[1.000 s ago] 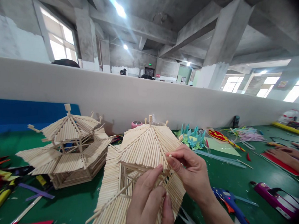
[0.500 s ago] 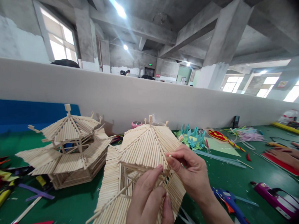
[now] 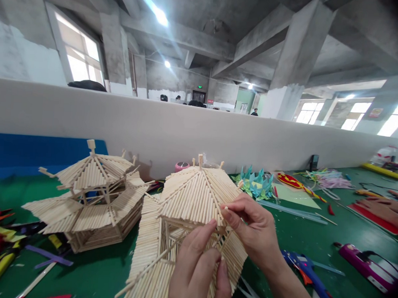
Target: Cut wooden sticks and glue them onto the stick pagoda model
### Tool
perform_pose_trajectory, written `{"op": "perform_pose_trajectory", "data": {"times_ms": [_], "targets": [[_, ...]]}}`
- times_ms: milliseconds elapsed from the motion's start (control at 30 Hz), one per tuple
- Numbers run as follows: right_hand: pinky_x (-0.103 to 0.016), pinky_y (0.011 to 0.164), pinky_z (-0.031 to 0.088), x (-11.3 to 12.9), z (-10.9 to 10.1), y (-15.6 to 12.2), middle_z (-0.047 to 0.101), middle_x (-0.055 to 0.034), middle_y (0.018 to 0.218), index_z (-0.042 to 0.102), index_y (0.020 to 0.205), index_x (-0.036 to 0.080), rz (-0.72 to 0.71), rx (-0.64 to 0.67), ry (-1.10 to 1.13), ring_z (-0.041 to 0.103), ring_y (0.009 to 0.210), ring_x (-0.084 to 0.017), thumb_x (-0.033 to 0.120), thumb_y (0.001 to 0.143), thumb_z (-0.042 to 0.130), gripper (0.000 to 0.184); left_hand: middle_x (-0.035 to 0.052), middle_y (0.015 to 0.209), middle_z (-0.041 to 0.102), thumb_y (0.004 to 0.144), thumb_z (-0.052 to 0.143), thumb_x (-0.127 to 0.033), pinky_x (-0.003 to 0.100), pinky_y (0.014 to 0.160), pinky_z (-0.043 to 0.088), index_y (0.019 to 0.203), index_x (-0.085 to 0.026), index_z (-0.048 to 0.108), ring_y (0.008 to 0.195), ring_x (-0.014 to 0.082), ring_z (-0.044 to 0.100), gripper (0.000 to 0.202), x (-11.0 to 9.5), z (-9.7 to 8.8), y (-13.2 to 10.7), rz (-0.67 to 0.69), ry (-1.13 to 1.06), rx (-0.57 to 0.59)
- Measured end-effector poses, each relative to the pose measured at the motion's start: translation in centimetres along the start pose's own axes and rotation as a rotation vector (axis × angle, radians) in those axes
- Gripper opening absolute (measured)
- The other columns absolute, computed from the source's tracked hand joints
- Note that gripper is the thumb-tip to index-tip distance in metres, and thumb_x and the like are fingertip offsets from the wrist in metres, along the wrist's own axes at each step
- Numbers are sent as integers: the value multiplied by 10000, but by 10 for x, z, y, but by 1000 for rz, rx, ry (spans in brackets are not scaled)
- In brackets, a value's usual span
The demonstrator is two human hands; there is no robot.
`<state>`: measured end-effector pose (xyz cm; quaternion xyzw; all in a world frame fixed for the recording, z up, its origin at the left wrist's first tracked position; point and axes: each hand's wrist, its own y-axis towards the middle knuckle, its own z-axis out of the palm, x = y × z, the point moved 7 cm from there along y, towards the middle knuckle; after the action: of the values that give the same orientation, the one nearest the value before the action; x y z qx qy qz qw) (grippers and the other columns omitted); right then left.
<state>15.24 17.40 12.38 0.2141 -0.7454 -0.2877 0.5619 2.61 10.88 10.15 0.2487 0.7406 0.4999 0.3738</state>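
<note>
The stick pavilion (image 3: 193,197) stands on the green table (image 3: 98,267) right in front of you and has not shifted in the last second. Your right hand (image 3: 253,228) still pinches a short stick (image 3: 225,208) at the upper roof's edge. Your left hand (image 3: 197,267) still seems to grip the frame beneath, though its fingertips are partly hidden. A second pavilion (image 3: 91,197) stands to the left and a glue gun (image 3: 307,270) lies to the right.

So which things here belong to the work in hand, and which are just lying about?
In use: near stick pagoda, steadied by the left hand; thin stick pinched in the right hand at its roof edge.
Lying about: second stick pagoda, blue glue gun, teal paper flowers, pink pot, purple tool; another person's hand at far right.
</note>
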Motion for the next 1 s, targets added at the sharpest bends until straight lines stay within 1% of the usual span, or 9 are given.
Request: {"op": "perform_pose_trajectory", "data": {"times_ms": [100, 233, 300, 400, 533, 667, 1000], "targets": [[-262, 581, 394, 0, -1, -1, 551, 14, 666, 662, 755, 221, -14, 7, 1, 493, 629, -124, 205, 745, 622, 44, 102, 1103, 568, 707, 468, 7, 313, 858, 453, 760, -173, 522, 1009, 202, 546, 195, 0, 0, 0, 3, -8, 5], [-268, 630, 408, 0, -5, -3, 550, 0, 787, 637, 952, 265, -27, 12, -24, 505, 713, -134, 229, 767, 597, 193, 115, 1124, 554, 706, 475, 17, 321, 881, 434, 777, -162, 529, 1034, 211, 529, 200, 0, 0, 1, -2, -14, 48], [-276, 666, 410, 1, -9, -4, 552, -6, 839, 623, 978, 285, -32, -8, -35, 509, 762, -140, 234, 798, 557, 198, 114, 1121, 552, 705, 472, 19, 315, 883, 432, 789, -157, 531, 1038, 211, 525, 204, -1, 0, 1, 10, -11, 43], [-278, 670, 412, 4, -9, -5, 551, -7, 815, 636, 909, 267, -35, -1, -57, 512, 753, -139, 232, 815, 531, 145, 114, 1124, 548, 698, 471, 23, 313, 880, 432, 798, -156, 527, 1038, 211, 525, 212, -1, -1, 1, 20, -19, 27], [-270, 622, 411, 5, -4, -5, 542, -5, 755, 638, 859, 230, -39, 29, -93, 508, 690, -132, 222, 781, 578, 98, 114, 1125, 545, 708, 462, 11, 314, 882, 423, 774, -159, 525, 1046, 215, 515, 193, 0, 2, 0, 10, -31, 40], [-268, 601, 408, 4, -1, -3, 555, -8, 721, 636, 804, 202, -62, 25, -95, 508, 664, -130, 208, 766, 596, 56, 102, 1107, 555, 711, 454, -3, 303, 872, 427, 765, -169, 517, 1021, 203, 529, 186, 0, 1, 0, 13, -14, 8], [-265, 594, 391, 3, -2, -5, 535, 13, 665, 625, 757, 202, -88, -4, -113, 490, 627, -123, 198, 764, 599, 27, 103, 1072, 577, 709, 451, -14, 305, 848, 444, 746, -184, 511, 991, 203, 547, 184, 0, 1, 0, 14, 16, -18]]}}
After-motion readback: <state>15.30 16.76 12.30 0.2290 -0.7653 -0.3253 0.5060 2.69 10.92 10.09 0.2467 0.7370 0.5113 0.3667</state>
